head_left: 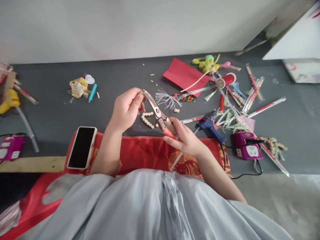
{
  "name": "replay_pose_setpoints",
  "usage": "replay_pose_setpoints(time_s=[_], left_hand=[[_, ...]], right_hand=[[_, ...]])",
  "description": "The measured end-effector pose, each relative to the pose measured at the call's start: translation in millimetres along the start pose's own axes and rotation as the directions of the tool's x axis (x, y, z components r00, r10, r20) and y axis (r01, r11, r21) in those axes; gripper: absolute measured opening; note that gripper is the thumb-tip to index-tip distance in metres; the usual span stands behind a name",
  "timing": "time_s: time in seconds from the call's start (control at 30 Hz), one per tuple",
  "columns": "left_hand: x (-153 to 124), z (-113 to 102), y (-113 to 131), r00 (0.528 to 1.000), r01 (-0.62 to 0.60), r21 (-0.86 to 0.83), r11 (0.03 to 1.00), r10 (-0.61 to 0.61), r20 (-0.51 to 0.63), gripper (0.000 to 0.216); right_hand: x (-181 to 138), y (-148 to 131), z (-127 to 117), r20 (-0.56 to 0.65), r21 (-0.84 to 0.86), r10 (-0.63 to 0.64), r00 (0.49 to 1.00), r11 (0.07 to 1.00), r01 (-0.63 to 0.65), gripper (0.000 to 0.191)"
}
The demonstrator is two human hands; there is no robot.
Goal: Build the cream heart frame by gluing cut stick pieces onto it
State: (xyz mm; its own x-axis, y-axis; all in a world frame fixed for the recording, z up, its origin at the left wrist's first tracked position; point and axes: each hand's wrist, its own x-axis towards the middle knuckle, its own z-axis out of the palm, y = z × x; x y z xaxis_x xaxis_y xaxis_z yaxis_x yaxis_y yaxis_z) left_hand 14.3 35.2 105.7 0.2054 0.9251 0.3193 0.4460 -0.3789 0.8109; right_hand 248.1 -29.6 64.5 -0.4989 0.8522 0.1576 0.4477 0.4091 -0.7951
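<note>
My right hand point(183, 138) grips the red handles of a pair of metal pliers point(157, 113), whose long jaws point up and left. My left hand point(127, 107) is closed in a pinch at the tip of the jaws, holding something too small to make out. A short string of cream beads point(147, 119) lies on the grey table point(62, 113) just below the pliers. A white tassel point(165, 98) lies just beyond them. Both forearms rest over a red cloth point(142, 153) at the table's near edge.
A black phone point(82, 147) lies on the red cloth at left. A blue glue gun point(210, 126), a purple box point(247, 146), red paper point(183, 75), a red spool point(226, 80) and several sticks crowd the right side. Yellow thread point(78, 87) lies at left.
</note>
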Motion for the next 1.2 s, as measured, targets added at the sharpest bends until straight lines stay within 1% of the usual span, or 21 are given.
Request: replay_pose_setpoints(time_s=[0.1,0.17,0.3,0.47,0.57,0.7,0.8,0.9,0.93,0.97,1.0,1.03,1.07,1.1,1.2], left_hand=[[11.9,-7.1,4.9,1.0,-0.01,-0.054,0.998,0.01,0.015,0.056],[17.9,-12.1,8.4,1.0,-0.031,-0.091,0.995,0.031,0.004,0.057],[24.3,-21.7,8.8,0.996,-0.089,-0.123,0.988,0.088,-0.014,0.053],[26.8,-28.7,-3.0,0.996,-0.091,-0.087,0.992,0.089,-0.018,0.051],[28.8,-30.1,-9.5,0.997,-0.071,-0.085,0.994,0.069,-0.021,0.052],[34.5,-28.8,-18.7,0.999,-0.002,-0.161,0.987,-0.006,-0.046,0.057],[40.7,-22.0,-27.7,0.992,0.028,-0.223,0.974,-0.055,-0.113,0.056],[46.3,-9.3,-33.4,0.968,0.061,-0.341,0.938,-0.139,-0.208,0.058],[47.3,-4.2,-33.4,0.961,0.097,-0.395,0.914,-0.189,-0.201,0.06],[47.7,1.1,-32.2,0.957,0.146,-0.444,0.884,-0.241,-0.164,0.063],[47.4,6.5,-30.1,0.957,0.2,-0.473,0.858,-0.275,-0.096,0.065],[46.6,11.7,-27.3,0.961,0.236,-0.48,0.845,-0.276,-0.013,0.066],[45.3,16.6,-24.1,0.965,0.257,-0.46,0.85,-0.249,0.079,0.064],[43.8,20.9,-20.7,0.962,0.273,-0.439,0.856,-0.243,0.125,0.065],[40.0,29.7,-12.9,0.917,0.399,-0.413,0.819,-0.352,0.188,0.072]], right_hand=[[14.5,-1.1,-11.3,-0.006,-0.077,-0.106,0.994,0.991,0.105,0.054],[23.0,-2.2,-18.7,-0.02,-0.136,-0.163,0.986,0.978,0.159,0.053],[36.0,-2.6,-30.4,-0.023,-0.22,-0.215,0.976,0.954,0.205,0.051],[48.2,2.5,-36.5,0.003,-0.233,-0.268,0.964,0.937,0.261,0.052],[55.0,5.8,-36.7,0.023,-0.192,-0.25,0.968,0.949,0.25,0.049],[66.1,10.3,-34.3,0.038,-0.123,-0.178,0.983,0.976,0.181,0.046],[77.2,15.0,-29.1,0.041,-0.05,-0.138,0.99,0.989,0.14,0.047],[89.5,18.1,-19.6,0.014,0.049,-0.049,0.999,0.998,0.049,0.05],[93.5,18.1,-15.5,-0.003,0.092,-0.012,1.0,0.996,0.012,0.051],[97.2,17.7,-11.2,-0.026,0.146,0.015,1.0,0.989,-0.011,0.052],[100.6,16.9,-6.7,-0.053,0.21,0.029,0.998,0.978,-0.018,0.052],[103.7,15.9,-2.1,-0.078,0.275,0.037,0.996,0.961,-0.014,0.052],[106.2,15.1,2.3,-0.097,0.33,0.041,0.994,0.944,-0.007,0.051],[108.2,14.5,6.3,-0.113,0.367,0.048,0.992,0.93,-0.003,0.051],[110.4,15.4,14.8,-0.113,0.418,0.049,0.992,0.909,0.003,0.057]])
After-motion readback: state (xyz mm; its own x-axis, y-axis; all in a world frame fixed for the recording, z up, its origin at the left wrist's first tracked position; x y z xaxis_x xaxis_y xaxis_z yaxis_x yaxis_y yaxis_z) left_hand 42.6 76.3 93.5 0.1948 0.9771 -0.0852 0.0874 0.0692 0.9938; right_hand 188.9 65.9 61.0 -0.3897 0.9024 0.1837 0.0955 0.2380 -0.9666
